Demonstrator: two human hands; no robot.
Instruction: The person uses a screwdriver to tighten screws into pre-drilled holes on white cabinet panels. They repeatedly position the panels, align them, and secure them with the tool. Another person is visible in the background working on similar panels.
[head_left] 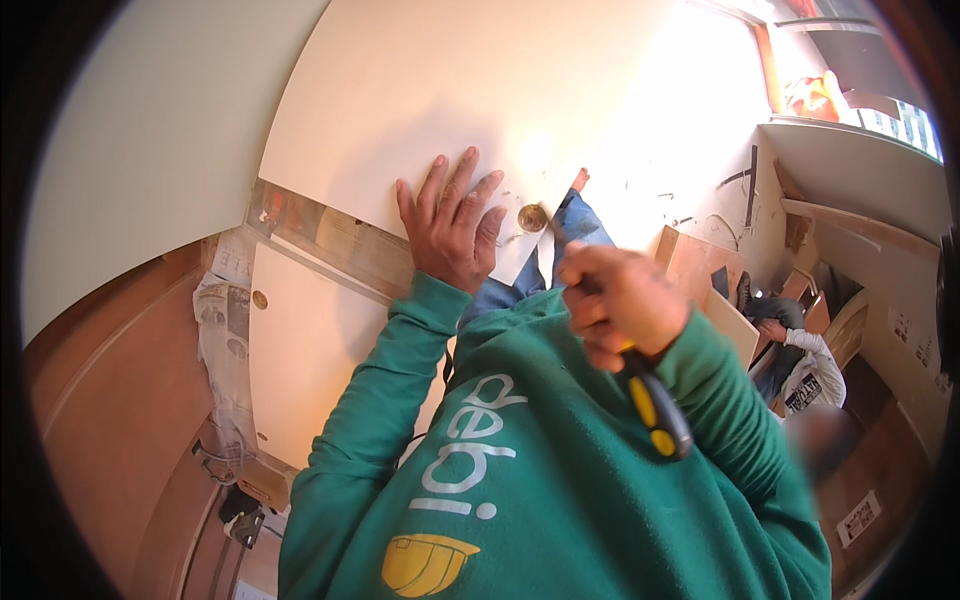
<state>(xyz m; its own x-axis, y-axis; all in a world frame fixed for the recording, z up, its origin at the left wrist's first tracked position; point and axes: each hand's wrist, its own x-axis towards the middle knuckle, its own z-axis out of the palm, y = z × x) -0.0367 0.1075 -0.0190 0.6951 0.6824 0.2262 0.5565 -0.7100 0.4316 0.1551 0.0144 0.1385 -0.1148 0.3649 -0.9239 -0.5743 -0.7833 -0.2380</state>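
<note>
— Pressing flat, that left hand (450, 225), fingers spread on the white panel (480, 90) beside the brass fitting (532, 217).
— And the right hand (620, 305)?
— Fisted around a screwdriver (655, 410), black-and-yellow handle. The panel looks stiff, heavy, smooth; best held by its edges.

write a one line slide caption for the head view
Left hand pressed flat on a white panel beside a round brass fitting, right hand gripping a black-and-yellow tool.

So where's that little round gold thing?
In the head view, the gold disc sits on the white board, near the middle, just right of the left hand and above the right hand.
</note>
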